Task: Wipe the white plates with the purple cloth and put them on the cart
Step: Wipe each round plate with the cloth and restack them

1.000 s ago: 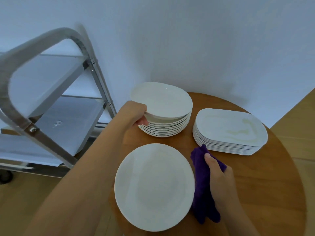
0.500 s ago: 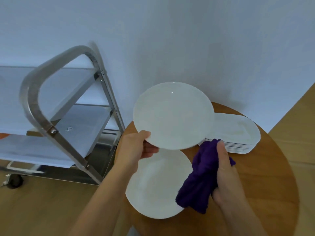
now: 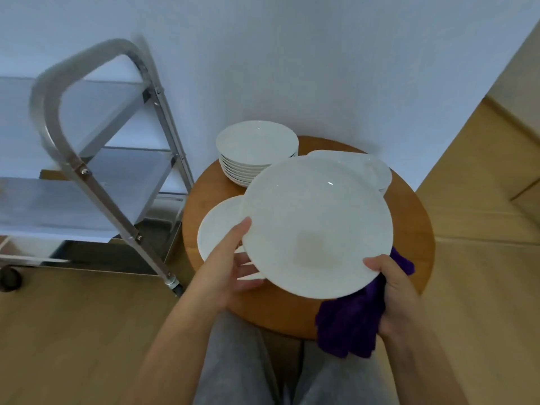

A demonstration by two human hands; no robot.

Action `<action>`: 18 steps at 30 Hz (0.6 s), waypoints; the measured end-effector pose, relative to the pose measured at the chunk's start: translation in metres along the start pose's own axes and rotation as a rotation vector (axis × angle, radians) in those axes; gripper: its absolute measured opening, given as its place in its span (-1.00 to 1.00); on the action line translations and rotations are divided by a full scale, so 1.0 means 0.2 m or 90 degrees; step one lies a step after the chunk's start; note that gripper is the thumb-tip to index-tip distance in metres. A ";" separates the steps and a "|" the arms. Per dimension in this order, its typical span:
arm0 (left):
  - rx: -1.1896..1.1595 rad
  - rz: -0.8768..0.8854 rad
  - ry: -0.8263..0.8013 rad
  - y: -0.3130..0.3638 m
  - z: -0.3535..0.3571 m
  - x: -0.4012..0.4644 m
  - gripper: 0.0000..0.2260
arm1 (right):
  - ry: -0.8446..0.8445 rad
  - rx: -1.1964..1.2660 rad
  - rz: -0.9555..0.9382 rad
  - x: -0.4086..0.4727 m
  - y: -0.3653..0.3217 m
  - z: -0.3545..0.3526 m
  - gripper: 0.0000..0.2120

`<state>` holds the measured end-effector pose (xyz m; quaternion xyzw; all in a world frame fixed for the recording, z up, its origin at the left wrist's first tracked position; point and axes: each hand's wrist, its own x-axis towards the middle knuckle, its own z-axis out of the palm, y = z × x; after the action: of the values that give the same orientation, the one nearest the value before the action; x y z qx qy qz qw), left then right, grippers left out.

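Right, I see a round wooden table (image 3: 415, 226) by a white wall (image 3: 321, 68) — left hand (image 3: 230, 267) w/ right hand (image 3: 393, 290) grip a white plate (image 3: 317, 226) above it, purple cloth (image 3: 350, 325) in right; cart (image 3: 96, 159) at left.

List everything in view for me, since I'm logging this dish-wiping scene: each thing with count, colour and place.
held plate: one, white, above the table, in both hands
single plate: one, white, flat on the table's left, partly hidden
round plate stack: one stack, white, table's far side
oblong plate stack: one, white, far right, mostly hidden
purple cloth: one, under the plate's right edge
table: one, round, wooden
cart: one, metal, left of the table
left hand: grips the plate's left edge
right hand: holds cloth and plate's edge
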<state>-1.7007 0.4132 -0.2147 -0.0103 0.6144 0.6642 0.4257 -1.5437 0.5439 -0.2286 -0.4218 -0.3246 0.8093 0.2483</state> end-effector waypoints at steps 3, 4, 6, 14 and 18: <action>-0.140 -0.003 -0.068 0.01 -0.01 -0.01 -0.67 | -0.028 -0.049 0.021 -0.06 -0.01 -0.06 -0.83; -0.166 0.003 -0.073 0.02 -0.01 -0.02 -0.74 | -0.035 -0.069 0.028 -0.08 -0.01 -0.07 -0.82; -0.211 -0.009 -0.061 0.02 0.01 -0.04 -0.88 | -0.047 -0.088 0.047 -0.10 -0.01 -0.08 -0.79; -0.373 0.013 -0.057 -0.15 -0.03 -0.08 -0.71 | 0.140 0.070 -0.237 -0.19 -0.09 -0.07 -0.84; -0.360 0.043 -0.027 -0.16 -0.01 -0.09 -0.62 | 0.117 -0.080 -0.312 -0.26 -0.12 0.03 -0.84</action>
<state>-1.6720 0.3977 -0.2315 -0.0943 0.3957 0.8230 0.3966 -1.5186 0.5230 -0.1825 -0.4172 -0.4429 0.6614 0.4385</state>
